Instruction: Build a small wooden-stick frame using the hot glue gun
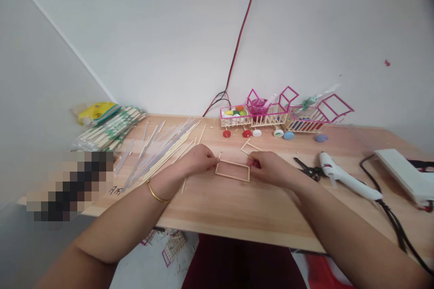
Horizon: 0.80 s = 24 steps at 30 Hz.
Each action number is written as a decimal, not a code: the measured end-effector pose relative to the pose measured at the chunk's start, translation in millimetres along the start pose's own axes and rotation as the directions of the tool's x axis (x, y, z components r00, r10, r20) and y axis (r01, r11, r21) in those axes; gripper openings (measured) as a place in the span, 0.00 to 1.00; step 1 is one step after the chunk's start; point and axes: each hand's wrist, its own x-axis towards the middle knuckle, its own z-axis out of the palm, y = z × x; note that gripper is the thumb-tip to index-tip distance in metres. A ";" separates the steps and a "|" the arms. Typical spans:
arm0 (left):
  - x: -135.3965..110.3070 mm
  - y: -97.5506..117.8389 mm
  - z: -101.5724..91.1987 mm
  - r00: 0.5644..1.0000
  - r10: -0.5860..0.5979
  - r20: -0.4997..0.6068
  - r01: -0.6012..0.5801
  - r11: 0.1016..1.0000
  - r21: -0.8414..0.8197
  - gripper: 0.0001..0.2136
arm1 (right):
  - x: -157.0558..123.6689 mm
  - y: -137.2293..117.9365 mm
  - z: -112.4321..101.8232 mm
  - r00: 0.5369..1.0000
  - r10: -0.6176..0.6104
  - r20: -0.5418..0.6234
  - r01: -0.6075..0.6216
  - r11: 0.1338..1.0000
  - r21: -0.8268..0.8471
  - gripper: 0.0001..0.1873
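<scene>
A small rectangular frame of thin wooden sticks (pixel 233 176) lies flat on the wooden table (pixel 237 212). My left hand (pixel 198 160), with a gold bangle on its wrist, pinches the frame's left end. At the frame's right end my right hand (pixel 271 167) pinches the corner with curled fingers. Two loose sticks joined in an angle (pixel 249 145) lie just beyond the frame.
A pile of loose sticks (pixel 159 151) and wrapped chopstick bundles (pixel 111 128) lie at the left. Scissors (pixel 308 169), a white glue gun (pixel 342 176) with its cord and a white box (pixel 403 171) lie at the right. At the back stand pink-and-wood stick models (pixel 281 115) and bottle caps (pixel 257 133).
</scene>
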 end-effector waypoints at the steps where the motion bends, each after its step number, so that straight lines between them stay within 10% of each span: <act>1: -0.2 -0.1 -0.5 1.000 0.000 0.006 0.000 1.000 -0.007 0.17 | -0.1 0.6 -0.2 1.000 -0.005 0.004 0.005 1.000 0.012 0.06; 24: 9.8 -13.4 6.7 1.000 -0.018 0.005 0.019 0.947 -0.320 0.09 | -1.5 16.0 0.0 0.992 -0.108 0.057 0.078 0.920 0.384 0.04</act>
